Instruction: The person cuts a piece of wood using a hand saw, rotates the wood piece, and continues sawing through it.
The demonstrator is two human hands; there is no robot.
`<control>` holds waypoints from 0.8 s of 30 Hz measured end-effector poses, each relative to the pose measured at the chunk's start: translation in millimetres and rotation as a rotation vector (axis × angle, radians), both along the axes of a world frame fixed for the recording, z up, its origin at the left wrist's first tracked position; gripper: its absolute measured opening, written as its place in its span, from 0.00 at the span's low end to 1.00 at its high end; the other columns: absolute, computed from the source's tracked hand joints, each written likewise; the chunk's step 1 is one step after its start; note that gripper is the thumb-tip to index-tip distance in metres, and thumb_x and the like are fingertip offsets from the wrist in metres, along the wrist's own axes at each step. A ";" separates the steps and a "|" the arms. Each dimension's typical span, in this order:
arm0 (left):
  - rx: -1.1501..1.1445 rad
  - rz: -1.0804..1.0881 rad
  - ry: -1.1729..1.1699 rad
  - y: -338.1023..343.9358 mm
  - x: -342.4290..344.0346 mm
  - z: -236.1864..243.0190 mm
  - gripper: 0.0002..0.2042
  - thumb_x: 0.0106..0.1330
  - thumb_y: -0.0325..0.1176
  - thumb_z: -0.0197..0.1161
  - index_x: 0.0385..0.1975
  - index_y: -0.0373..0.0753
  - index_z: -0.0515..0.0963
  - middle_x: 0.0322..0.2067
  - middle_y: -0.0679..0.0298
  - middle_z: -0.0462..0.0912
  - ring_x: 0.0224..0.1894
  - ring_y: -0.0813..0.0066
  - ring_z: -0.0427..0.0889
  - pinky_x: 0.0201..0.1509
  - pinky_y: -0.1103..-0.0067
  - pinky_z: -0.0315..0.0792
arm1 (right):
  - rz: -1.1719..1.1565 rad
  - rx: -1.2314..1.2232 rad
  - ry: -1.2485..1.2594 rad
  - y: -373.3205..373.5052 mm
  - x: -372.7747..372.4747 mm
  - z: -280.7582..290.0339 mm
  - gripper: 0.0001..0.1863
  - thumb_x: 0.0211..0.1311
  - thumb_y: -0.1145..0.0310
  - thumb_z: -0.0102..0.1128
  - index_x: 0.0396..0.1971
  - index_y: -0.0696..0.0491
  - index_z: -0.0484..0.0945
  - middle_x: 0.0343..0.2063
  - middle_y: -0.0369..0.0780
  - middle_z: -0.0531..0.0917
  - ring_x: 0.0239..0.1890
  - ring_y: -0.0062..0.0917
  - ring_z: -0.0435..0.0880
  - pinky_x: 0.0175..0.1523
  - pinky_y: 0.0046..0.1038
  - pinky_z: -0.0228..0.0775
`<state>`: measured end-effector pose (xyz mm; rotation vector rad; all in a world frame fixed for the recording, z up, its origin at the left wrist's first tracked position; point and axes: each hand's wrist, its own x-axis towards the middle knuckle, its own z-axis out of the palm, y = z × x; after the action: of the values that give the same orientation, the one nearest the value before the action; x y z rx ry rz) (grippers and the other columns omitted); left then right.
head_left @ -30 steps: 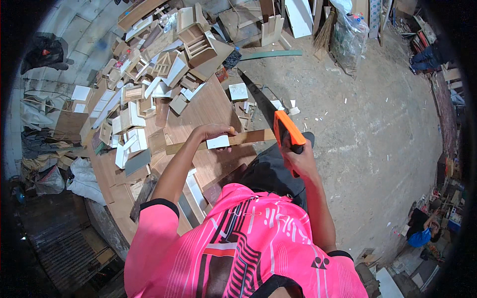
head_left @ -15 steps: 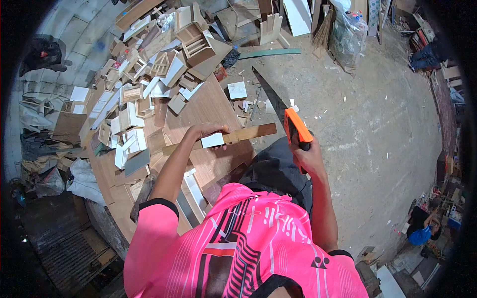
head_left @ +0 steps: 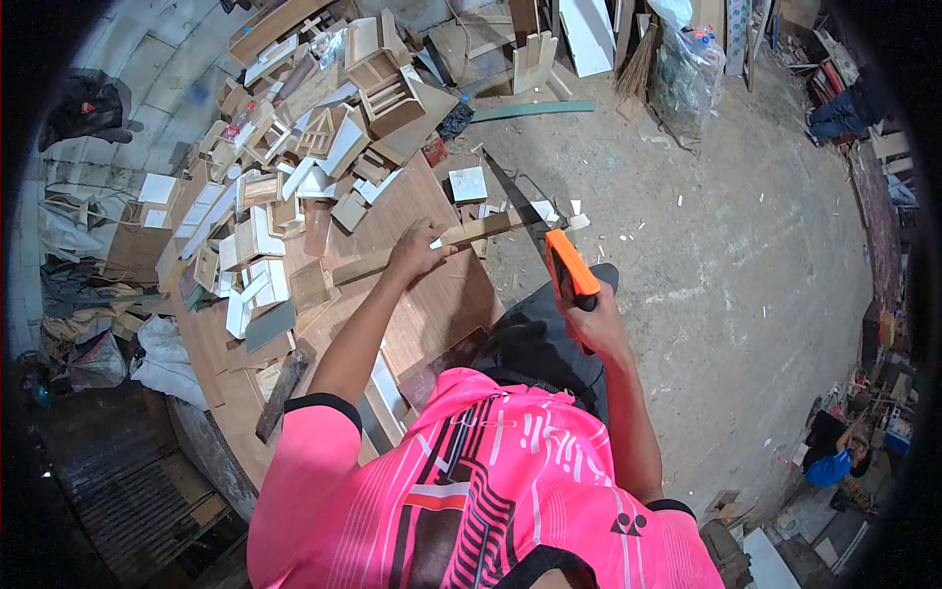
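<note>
My left hand (head_left: 417, 249) is closed over a long narrow wooden strip (head_left: 371, 266) at the edge of the plywood work surface. A small bit of white shows beside its fingers; most of it is hidden. The strip's right end sticks out past the surface, above the floor. My right hand (head_left: 599, 322) grips the orange and black handle of a handsaw (head_left: 569, 265). Its dark blade points up and to the left, crossing the strip near the right end in the picture. Whether the teeth touch the wood I cannot tell.
Small wooden frames, boxes and white offcuts pile up on the plywood surface (head_left: 402, 211) at left. A dark wood block (head_left: 283, 395) lies near my left arm. Beyond are a green strip (head_left: 535, 108), a broom (head_left: 640, 69) and a clear plastic bag (head_left: 687, 79). Another person (head_left: 834, 452) is far right.
My left hand and the strip have moved away from me, the strip's end reaching farther right. The saw has shifted left and its blade now crosses the strip. The white piece is now mostly covered.
</note>
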<state>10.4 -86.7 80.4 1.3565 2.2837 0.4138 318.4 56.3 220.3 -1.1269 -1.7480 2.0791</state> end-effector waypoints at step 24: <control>0.390 0.487 0.180 31.4 2.2 -77.5 0.09 0.64 0.32 0.56 0.26 0.33 0.77 0.28 0.54 0.77 0.38 0.55 0.76 0.41 0.67 0.71 | 0.245 0.239 0.075 -27.4 -13.5 29.6 0.07 0.45 0.78 0.57 0.27 0.60 0.72 0.15 0.42 0.72 0.21 0.22 0.73 0.31 0.26 0.67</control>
<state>12.6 -55.3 2.9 1.0129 2.7886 0.9719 304.9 28.9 249.9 -0.7928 -2.1192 1.9408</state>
